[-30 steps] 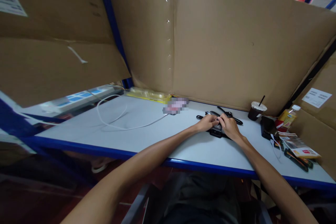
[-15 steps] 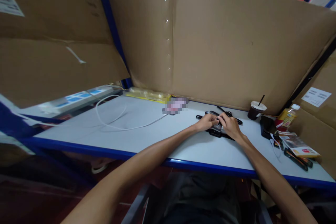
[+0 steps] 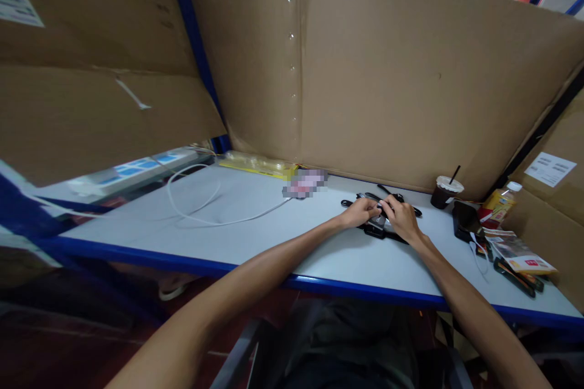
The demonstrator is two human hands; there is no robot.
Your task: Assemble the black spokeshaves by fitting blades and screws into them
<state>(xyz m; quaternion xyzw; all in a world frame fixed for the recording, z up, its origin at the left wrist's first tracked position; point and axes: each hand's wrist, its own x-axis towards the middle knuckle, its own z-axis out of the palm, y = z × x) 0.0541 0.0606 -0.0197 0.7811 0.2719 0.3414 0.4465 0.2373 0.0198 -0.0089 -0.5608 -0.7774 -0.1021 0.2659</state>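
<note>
My left hand (image 3: pixel 360 213) and my right hand (image 3: pixel 400 216) meet above the right half of the white tabletop, both with bent, closed fingers. Their fingertips come together on something small and dark that the fingers mostly hide. Just below them lies a black strap-like item with a square frame (image 3: pixel 374 231), and a greyish, shiny patch shows between it and the fingers. Around and behind the hands lie black looped cords or straps (image 3: pixel 396 197), partly covered by the fingers. One black rounded end (image 3: pixel 347 203) sticks out beyond my left hand.
A pixelated phone-like object (image 3: pixel 305 184) with a white cable (image 3: pixel 237 222) lies left of the hands. To the right stand a lidded drink cup (image 3: pixel 446 192), a bottle (image 3: pixel 502 199), a black case (image 3: pixel 466 221) and a packet (image 3: pixel 517 252). Cardboard walls (image 3: pixel 387 73) enclose the table.
My right fingers have shifted slightly over the small dark thing. Both arms and everything on the table stay in the same places.
</note>
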